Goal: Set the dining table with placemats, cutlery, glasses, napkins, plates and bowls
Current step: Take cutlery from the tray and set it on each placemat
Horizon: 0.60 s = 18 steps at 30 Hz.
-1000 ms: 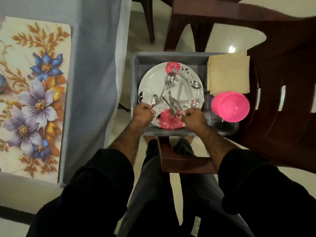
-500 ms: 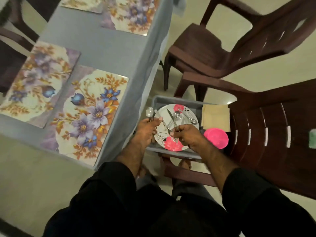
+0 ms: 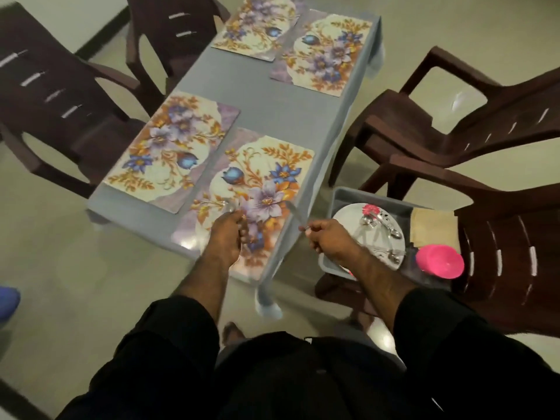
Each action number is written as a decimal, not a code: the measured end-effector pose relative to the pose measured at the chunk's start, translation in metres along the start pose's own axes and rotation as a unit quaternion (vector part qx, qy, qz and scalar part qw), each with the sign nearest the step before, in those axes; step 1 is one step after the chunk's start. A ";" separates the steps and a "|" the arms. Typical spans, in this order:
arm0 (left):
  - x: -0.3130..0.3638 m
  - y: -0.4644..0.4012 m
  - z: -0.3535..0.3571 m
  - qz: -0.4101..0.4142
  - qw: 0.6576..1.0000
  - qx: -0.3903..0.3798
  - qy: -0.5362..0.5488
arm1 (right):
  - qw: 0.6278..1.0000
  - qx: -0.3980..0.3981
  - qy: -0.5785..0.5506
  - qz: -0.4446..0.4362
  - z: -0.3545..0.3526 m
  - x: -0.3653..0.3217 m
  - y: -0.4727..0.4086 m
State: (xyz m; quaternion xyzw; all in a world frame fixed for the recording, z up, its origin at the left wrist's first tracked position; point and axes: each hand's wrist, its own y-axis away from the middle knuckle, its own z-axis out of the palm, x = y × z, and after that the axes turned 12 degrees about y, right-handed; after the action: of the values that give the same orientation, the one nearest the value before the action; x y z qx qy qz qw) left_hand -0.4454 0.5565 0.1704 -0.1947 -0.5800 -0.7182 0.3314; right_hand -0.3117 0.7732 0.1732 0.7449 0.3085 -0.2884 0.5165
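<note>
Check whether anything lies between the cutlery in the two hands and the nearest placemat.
Nothing visible does. The left hand already holds its spoon over the nearest placemat, which shows only its flower print. The right hand holds its blurred cutlery piece at the mat's right edge, above the table.

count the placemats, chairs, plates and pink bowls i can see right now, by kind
placemats: 4, all on the table
chairs: 4, two on each side of the table
plates: 1 showing, in the grey tub
pink bowls: 1 showing; whether it is a stack cannot be told
total: 10
</note>
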 end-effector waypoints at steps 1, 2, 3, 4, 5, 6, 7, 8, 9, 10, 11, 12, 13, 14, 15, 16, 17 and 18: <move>0.011 -0.001 -0.024 0.012 0.999 0.006 -0.048 | 1.000 0.001 0.016 -0.004 0.021 -0.004 0.000; 0.022 -0.003 -0.047 0.020 0.996 0.003 -0.089 | 1.000 0.000 0.030 -0.005 0.042 -0.011 0.002; 0.032 -0.007 -0.067 0.027 0.993 -0.012 -0.116 | 0.999 -0.002 0.039 -0.007 0.063 -0.019 0.003; 0.042 -0.008 -0.084 0.029 0.990 -0.031 -0.133 | 0.999 -0.003 0.049 -0.012 0.082 -0.028 0.006; 0.051 -0.009 -0.098 0.028 0.987 -0.045 -0.149 | 0.998 -0.003 0.053 -0.021 0.099 -0.035 0.008; 0.060 -0.010 -0.110 0.027 0.984 -0.057 -0.164 | 0.998 -0.001 0.064 -0.027 0.115 -0.042 0.010; 0.070 -0.011 -0.121 0.029 0.981 -0.067 -0.179 | 0.996 0.003 0.082 -0.030 0.130 -0.049 0.012; 0.078 -0.011 -0.126 0.029 0.978 -0.074 -0.193 | 0.994 0.007 0.109 -0.031 0.140 -0.053 0.014; 0.084 -0.011 -0.130 0.027 0.974 -0.079 -0.209 | 0.991 0.010 0.132 -0.033 0.147 -0.054 0.014; 0.091 -0.014 -0.135 0.023 0.969 -0.083 -0.232 | 0.989 0.013 0.146 -0.031 0.154 -0.058 0.015; 0.096 -0.018 -0.139 0.022 0.961 -0.085 -0.261 | 0.988 0.015 0.151 -0.027 0.159 -0.061 0.014; 0.098 -0.022 -0.142 0.025 0.951 -0.085 -0.296 | 0.987 0.019 0.156 -0.023 0.162 -0.064 0.014; 0.099 -0.025 -0.145 0.031 0.939 -0.091 -0.331 | 0.987 0.022 0.160 -0.021 0.165 -0.065 0.011; 0.100 -0.030 -0.148 0.034 0.927 -0.099 -0.359 | 0.986 0.022 0.161 -0.022 0.169 -0.065 0.006; 0.099 -0.034 -0.150 0.032 0.917 -0.110 -0.382 | 0.986 0.022 0.161 -0.022 0.172 -0.065 0.001; 0.099 -0.038 -0.152 0.029 0.909 -0.117 -0.398 | 0.986 0.017 0.164 -0.023 0.175 -0.066 -0.005; 0.098 -0.045 -0.155 0.026 0.905 -0.117 -0.408 | 0.986 0.009 0.166 -0.025 0.179 -0.064 -0.011; 0.097 -0.051 -0.158 0.024 0.904 -0.115 -0.411 | 0.984 0.005 0.175 -0.031 0.183 -0.062 -0.018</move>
State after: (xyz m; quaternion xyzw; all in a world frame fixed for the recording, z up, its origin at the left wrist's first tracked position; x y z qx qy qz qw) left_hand -0.5331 0.3853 0.1591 -0.5230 -0.5730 -0.6284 0.0557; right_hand -0.3854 0.5950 0.1539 0.7766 0.4159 -0.1708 0.4414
